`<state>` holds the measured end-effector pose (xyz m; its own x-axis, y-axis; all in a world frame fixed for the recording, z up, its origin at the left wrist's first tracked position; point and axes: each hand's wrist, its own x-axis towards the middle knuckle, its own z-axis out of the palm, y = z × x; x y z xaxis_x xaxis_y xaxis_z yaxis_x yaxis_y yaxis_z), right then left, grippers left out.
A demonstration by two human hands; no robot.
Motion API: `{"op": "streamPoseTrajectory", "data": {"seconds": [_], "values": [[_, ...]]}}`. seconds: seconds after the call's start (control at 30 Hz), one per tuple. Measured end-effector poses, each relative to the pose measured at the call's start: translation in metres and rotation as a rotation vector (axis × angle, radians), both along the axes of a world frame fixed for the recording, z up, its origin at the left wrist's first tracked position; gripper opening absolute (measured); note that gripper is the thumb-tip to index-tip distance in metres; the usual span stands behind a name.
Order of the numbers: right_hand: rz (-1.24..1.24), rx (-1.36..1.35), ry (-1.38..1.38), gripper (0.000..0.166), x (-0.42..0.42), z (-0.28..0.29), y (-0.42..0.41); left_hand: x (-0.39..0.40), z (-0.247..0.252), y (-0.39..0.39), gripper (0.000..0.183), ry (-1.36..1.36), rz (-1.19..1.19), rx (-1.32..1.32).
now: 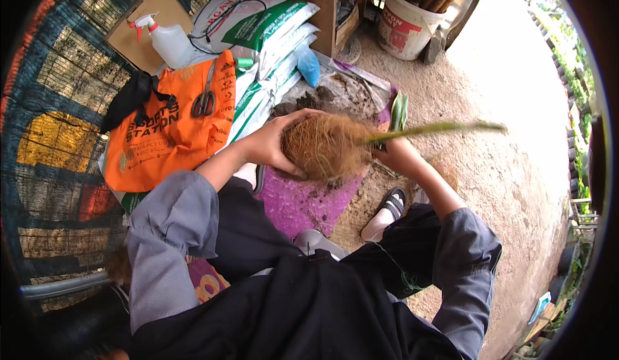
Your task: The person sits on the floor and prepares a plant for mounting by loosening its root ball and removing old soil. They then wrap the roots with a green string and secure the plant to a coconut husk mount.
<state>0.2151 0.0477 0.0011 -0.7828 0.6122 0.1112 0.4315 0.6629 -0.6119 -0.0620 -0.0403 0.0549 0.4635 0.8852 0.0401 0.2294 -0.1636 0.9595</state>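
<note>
A ball of brown coconut fibre (326, 147) is held up between my two hands, above a purple plastic sheet (309, 200) strewn with soil. My left hand (273, 140) clasps its left side, fingers curled over the top and thumb beneath. My right hand (399, 154) is at its right side, its fingers partly hidden behind the ball and a long green leaf (435, 128). That leaf sticks out to the right from the ball. Behind, a shorter green leaf (398, 111) points upward. Dark soil (309, 102) lies on the sheet beyond the ball.
At left, scissors (203, 102) lie on an orange bag (169, 132), near a spray bottle (169, 43) and a cardboard box (150, 26). Stacked white-and-green sacks (256, 26) stand behind, with a blue plastic bag (308, 65) beside them. A white bucket (406, 26) stands at the back right.
</note>
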Motion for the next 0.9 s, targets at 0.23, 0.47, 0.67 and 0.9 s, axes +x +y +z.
{"op": "streamPoseTrajectory", "data": {"seconds": [0.23,0.47,0.67,0.9], "values": [[0.261,-0.334,-0.153,0.018,0.007,0.009,-0.014,-0.012,-0.013,0.010,0.079,-0.229,0.402,-0.073],[0.327,-0.497,-0.140,0.024,0.004,0.022,-0.025,-0.023,-0.023,0.016,0.068,-0.440,0.497,-0.271],[0.007,0.154,0.015,0.042,-0.013,0.031,-0.027,-0.013,-0.023,0.015,0.072,-0.322,0.541,-0.195],[-0.089,0.425,0.287,0.029,-0.047,0.062,-0.026,0.000,-0.029,0.021,0.078,-0.052,0.575,-0.049]]}}
